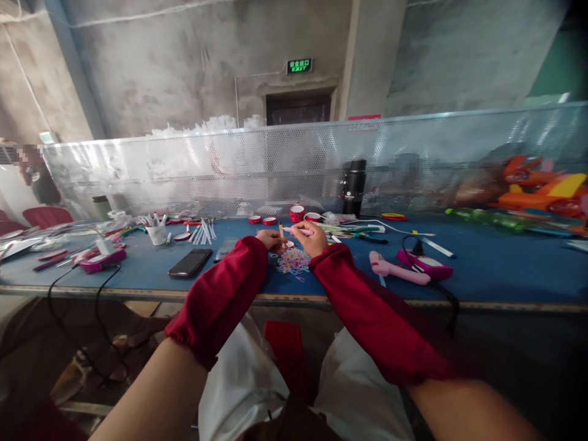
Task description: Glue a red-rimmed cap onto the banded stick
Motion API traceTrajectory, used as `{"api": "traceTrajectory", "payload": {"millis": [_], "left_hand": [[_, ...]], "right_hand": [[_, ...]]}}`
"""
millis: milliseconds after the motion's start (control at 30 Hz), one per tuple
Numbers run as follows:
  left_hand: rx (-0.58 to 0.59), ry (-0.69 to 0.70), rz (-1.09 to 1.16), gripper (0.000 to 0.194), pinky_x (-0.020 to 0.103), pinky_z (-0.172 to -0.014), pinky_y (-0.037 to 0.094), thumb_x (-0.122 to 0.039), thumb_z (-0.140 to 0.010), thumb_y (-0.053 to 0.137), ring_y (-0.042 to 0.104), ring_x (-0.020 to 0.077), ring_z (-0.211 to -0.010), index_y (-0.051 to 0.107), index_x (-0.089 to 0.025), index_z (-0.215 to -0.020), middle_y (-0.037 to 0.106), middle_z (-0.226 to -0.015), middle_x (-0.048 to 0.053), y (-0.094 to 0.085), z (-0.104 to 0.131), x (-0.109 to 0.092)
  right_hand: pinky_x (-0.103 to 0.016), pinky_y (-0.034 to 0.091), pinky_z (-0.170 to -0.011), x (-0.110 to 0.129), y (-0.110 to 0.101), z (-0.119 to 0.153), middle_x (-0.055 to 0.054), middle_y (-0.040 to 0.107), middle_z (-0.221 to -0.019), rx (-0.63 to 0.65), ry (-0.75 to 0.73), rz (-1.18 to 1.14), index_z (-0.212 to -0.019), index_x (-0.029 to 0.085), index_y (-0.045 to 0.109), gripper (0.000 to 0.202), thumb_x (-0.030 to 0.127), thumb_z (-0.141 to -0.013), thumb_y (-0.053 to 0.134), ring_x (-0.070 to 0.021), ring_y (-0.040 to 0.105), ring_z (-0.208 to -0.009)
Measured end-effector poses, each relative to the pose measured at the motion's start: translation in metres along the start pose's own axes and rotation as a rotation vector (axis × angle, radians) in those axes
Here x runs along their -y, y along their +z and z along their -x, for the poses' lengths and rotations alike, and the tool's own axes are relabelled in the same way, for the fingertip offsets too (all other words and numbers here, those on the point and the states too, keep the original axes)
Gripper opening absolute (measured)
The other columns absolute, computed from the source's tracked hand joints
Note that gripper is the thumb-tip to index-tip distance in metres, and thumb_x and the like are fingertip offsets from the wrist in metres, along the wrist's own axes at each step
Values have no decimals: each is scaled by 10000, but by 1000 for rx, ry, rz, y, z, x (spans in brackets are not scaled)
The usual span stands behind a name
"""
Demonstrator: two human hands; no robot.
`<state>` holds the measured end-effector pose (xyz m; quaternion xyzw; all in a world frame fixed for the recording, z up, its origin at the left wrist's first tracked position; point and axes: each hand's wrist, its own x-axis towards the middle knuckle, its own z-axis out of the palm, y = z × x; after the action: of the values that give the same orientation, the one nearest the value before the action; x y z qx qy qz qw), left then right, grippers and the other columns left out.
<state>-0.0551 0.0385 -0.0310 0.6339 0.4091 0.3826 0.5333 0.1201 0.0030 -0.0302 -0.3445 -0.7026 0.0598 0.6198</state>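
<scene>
My left hand (271, 240) is closed over the table, pinching a small, thin tan strip (282, 231) that stands upright from the fingertips. Opposite it, my right hand (313, 240) grips a pink pen-like tool (305, 231), its tip pointing left toward the strip. Whether tip and strip touch I cannot tell. Below both hands lies a loose pile of small, pastel-coloured loops (294, 261) on the blue tabletop (285, 286). A small red-rimmed round piece (290, 245) sits at the top of the pile, partly hidden by my hands.
A phone (190, 263) and a white cup of sticks (156, 233) are to the left. Pink glue gun (399, 269) and purple power strip (425, 264) lie right. Behind stand red tape rolls (297, 213), a black bottle (354, 188) and a perforated metal screen (298, 153).
</scene>
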Motion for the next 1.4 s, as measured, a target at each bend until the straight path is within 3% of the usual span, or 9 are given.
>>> {"api": "traceTrajectory", "payload": {"millis": [400, 633, 900, 1033, 1200, 1400], "left_hand": [[-13, -5, -10, 157, 237, -612, 530, -232, -744, 743, 640, 116, -573, 665, -112, -808, 691, -698, 47, 3, 4, -3], [-2, -32, -30, 33, 252, -656, 501, -157, -815, 654, 629, 129, -624, 671, -129, -811, 700, -691, 29, 4, 8, -6], [-25, -37, -26, 150, 274, -727, 477, -131, -857, 590, 639, 161, -739, 686, -155, -745, 717, -690, 15, 6, 15, -13], [-27, -29, -17, 162, 283, -717, 482, -118, -864, 573, 639, 154, -697, 691, -147, -756, 711, -674, 18, 6, 15, -12], [-31, -20, -10, 42, 263, -662, 499, -153, -812, 658, 634, 136, -625, 675, -121, -790, 704, -692, 44, 5, 11, -9], [-35, -18, -3, 70, 238, -622, 503, -170, -781, 696, 631, 121, -593, 656, -114, -789, 695, -704, 61, 4, 9, -9]], "right_hand": [[-274, 452, -637, -2, 0, 0, -29, 679, -745, 6, -27, -12, -783, 200, 673, 214, 379, -805, 557, -174, 605, -685], [-279, 453, -617, -3, 1, 0, -32, 679, -733, 7, -13, -16, -778, 203, 671, 207, 371, -799, 552, -179, 609, -674], [-275, 448, -601, -3, -2, -2, -18, 670, -675, -55, 16, 31, -698, 211, 648, 176, 346, -777, 568, -174, 596, -635], [-273, 450, -629, -3, -1, -1, -17, 669, -697, -29, -7, 32, -734, 210, 659, 177, 347, -789, 561, -172, 597, -662], [-270, 445, -606, -1, 0, 0, -15, 665, -697, 1, -3, 21, -735, 208, 659, 196, 373, -782, 564, -167, 589, -649], [-271, 450, -600, 3, -3, -2, -19, 670, -674, -21, 25, 18, -699, 206, 642, 185, 361, -774, 574, -173, 600, -635]]}}
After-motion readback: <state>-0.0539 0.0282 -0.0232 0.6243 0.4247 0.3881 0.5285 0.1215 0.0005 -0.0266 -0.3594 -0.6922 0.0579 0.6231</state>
